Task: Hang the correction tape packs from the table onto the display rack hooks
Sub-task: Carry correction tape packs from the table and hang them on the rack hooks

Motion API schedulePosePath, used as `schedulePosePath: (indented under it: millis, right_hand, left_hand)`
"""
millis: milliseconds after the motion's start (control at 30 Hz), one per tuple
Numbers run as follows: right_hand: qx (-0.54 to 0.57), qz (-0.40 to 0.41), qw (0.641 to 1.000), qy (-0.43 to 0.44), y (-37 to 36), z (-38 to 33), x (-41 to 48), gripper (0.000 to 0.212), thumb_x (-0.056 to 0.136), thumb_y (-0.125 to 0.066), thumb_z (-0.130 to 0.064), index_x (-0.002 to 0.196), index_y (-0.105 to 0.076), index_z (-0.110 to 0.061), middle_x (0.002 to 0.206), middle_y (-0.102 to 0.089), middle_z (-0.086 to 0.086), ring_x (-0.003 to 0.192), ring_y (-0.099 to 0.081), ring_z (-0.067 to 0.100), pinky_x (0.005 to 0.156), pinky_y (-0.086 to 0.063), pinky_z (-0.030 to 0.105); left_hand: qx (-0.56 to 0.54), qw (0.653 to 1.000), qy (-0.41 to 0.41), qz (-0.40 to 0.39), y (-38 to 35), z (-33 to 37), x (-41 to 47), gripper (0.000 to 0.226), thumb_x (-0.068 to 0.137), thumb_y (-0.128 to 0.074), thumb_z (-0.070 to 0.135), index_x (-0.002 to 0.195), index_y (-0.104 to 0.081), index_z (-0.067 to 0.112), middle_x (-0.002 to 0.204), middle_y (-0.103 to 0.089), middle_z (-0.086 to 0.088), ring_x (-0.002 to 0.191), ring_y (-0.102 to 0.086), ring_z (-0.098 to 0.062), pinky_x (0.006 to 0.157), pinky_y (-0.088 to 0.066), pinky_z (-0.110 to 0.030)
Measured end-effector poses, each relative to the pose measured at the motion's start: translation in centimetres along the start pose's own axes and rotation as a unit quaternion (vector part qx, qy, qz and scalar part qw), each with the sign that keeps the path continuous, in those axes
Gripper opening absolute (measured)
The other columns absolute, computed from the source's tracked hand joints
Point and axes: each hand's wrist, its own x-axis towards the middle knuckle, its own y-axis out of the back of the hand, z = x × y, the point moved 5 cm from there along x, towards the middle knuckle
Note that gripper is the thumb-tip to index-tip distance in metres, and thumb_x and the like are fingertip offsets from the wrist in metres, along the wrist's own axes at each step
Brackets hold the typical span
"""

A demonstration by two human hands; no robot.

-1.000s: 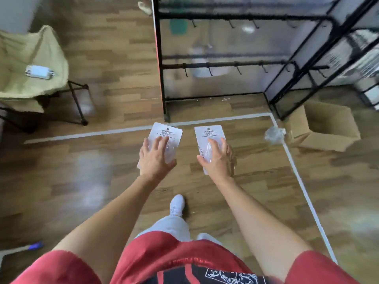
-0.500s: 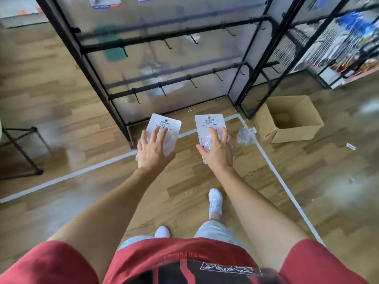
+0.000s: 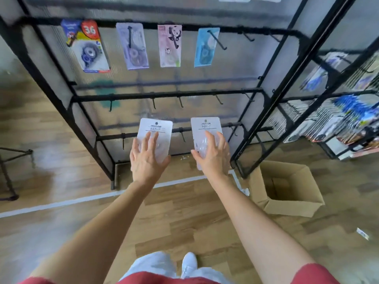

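Standing at the rack with a white correction tape pack in each hand. Left hand spread wide over the front of the left pack, fingers nearly straight across the clear bubble, thumb tucked at the lower right edge. Right hand gripping the right pack the same way, thumb at the left edge. Both packs upright, held low in front of the bottom rail, on no hook. Hanging holes too blurred to make out.

Along the top rail, four coloured packs hanging side by side. Bare hooks on the middle rail and at the right end of the top one. Open cardboard box on the floor beside the right post.

Probably next: lifting each pack to a bare hook and threading its hole over the tip.

Possible trouble from here:
- Flat-fingered holds on slick plastic, hence a slip and a drop to the floor on any tilt.
- Working both hands at once, hence split attention and a hole missing its hook tip.
- Angled hook ends catching the card edge, bending or tearing it.
- Grips low on each pack, leaving the top free to flex away on contact.
- Pushing a pack only partway on, hence a slide off on release.
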Motion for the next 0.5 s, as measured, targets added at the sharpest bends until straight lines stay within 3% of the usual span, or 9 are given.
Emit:
schedulePosePath:
  millis: [100, 233, 400, 500]
  right_hand:
    - [0.031, 0.056, 0.997, 0.034, 1.4, -0.2, 3.6, 0.069, 0.079, -0.074, -0.040, 0.138, -0.046, -0.016, 0.141, -0.038, 0.018, 0.126, -0.039, 0.037, 0.091, -0.044, 0.054]
    - [0.043, 0.104, 0.992, 0.057, 3.1, -0.7, 8.0, 0.070, 0.080, -0.071, -0.044, 0.140, -0.044, -0.019, 0.143, -0.038, 0.017, 0.128, -0.040, 0.036, 0.090, -0.046, 0.053]
    - [0.069, 0.184, 0.977, 0.080, 5.8, -0.8, 12.9, 0.072, 0.073, -0.080, -0.039, 0.133, -0.045, -0.019, 0.135, -0.047, 0.021, 0.117, -0.051, 0.041, 0.081, -0.053, 0.054]
    - [0.074, 0.234, 0.965, 0.092, 8.6, -0.2, 15.5, 0.073, 0.071, -0.081, -0.037, 0.130, -0.042, -0.019, 0.131, -0.048, 0.022, 0.113, -0.053, 0.042, 0.079, -0.052, 0.051]
  left_hand:
    - [-0.009, 0.999, -0.005, 0.034, 0.6, 2.2, 2.9, 0.076, 0.083, -0.066, 0.031, 0.148, -0.028, 0.023, 0.156, -0.025, 0.002, 0.142, -0.014, -0.035, 0.113, -0.018, -0.048]
    - [-0.019, 0.996, -0.031, 0.076, 1.5, 5.0, 7.0, 0.078, 0.082, -0.070, 0.033, 0.148, -0.030, 0.023, 0.155, -0.028, 0.000, 0.142, -0.017, -0.037, 0.112, -0.021, -0.052]
    - [-0.044, 0.987, -0.110, 0.112, 2.3, 9.5, 12.2, 0.086, 0.072, -0.080, 0.025, 0.142, -0.030, 0.025, 0.148, -0.040, -0.008, 0.132, -0.033, -0.045, 0.102, -0.036, -0.060]
    - [-0.069, 0.977, -0.148, 0.135, 2.9, 13.1, 14.7, 0.091, 0.070, -0.082, 0.027, 0.140, -0.025, 0.029, 0.149, -0.038, -0.011, 0.134, -0.032, -0.046, 0.103, -0.034, -0.058]
